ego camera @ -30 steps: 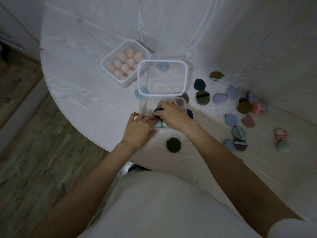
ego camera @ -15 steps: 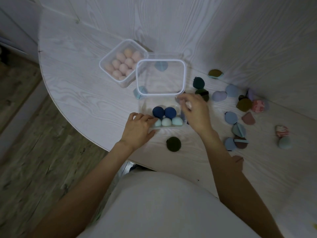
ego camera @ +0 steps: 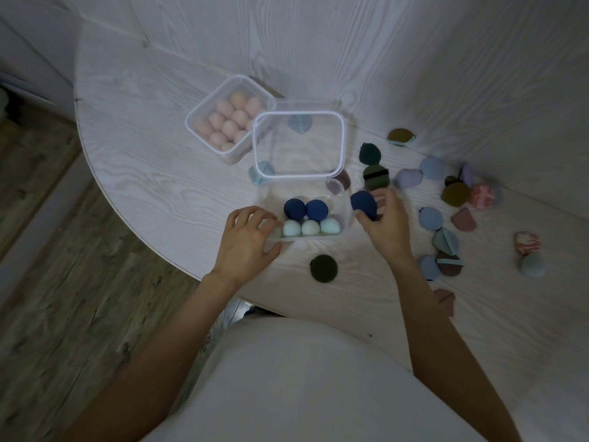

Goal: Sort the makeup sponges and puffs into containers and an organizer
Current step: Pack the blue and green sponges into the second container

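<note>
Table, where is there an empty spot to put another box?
Bare table lies left of the pink-sponge box and the left hand. Right of the right hand it is crowded with scattered puffs.

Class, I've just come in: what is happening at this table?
A person is sorting makeup sponges. The right hand holds a dark blue sponge just right of a clear container, which already has two dark blue and three pale sponges inside. The left hand steadies that container. A second container holds pink sponges, and loose puffs lie to the right.
</note>
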Motion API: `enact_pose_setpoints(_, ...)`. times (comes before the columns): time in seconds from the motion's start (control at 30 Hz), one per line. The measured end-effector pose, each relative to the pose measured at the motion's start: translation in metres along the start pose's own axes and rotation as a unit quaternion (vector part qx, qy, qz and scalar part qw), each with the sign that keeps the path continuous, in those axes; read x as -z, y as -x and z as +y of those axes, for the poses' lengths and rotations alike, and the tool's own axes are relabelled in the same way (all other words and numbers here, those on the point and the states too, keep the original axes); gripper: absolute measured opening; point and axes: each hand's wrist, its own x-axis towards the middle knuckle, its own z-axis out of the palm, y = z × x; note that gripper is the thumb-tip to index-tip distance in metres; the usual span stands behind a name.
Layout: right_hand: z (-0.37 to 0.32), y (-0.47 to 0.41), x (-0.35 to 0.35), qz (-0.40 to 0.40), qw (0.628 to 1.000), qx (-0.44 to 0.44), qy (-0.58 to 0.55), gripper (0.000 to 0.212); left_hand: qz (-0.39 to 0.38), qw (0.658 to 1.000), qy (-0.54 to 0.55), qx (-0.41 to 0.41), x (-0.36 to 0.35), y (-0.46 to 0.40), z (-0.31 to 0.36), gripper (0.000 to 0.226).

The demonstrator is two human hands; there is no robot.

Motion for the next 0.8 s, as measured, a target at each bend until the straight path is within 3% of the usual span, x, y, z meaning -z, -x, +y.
enact_pose_setpoints(0.1,-0.028,0.007,0.010,-0.029,0.996,0.081,-0.039,0.043,0.004,1.000,-0.028,0.012,0.002,0.005,-0.003,0.037)
enact_pose_setpoints(0.2,-0.057,0.005,-0.010,-0.123,0.979,0.159,-0.009,0.038,-0.015,0.999,-0.039,0.015,0.003,0.007,-0.004,0.031)
enact_pose_setpoints(0.4,-0.085,0.000,-0.071,-0.207,0.913,0.301,0.182,0.035,-0.038,0.998,-0.042,0.010,0.007,0.005,-0.005,0.028)
enact_pose_setpoints(0.63,-0.092,-0.004,-0.102,-0.242,0.876,0.283,0.307,0.020,-0.064,0.997,-0.049,0.011,0.008,0.003,-0.006,0.027)
enact_pose_setpoints(0.8,-0.087,-0.005,-0.097,-0.233,0.881,0.272,0.310,0.019,-0.071,0.997,-0.041,0.013,0.007,0.003,-0.006,0.029)
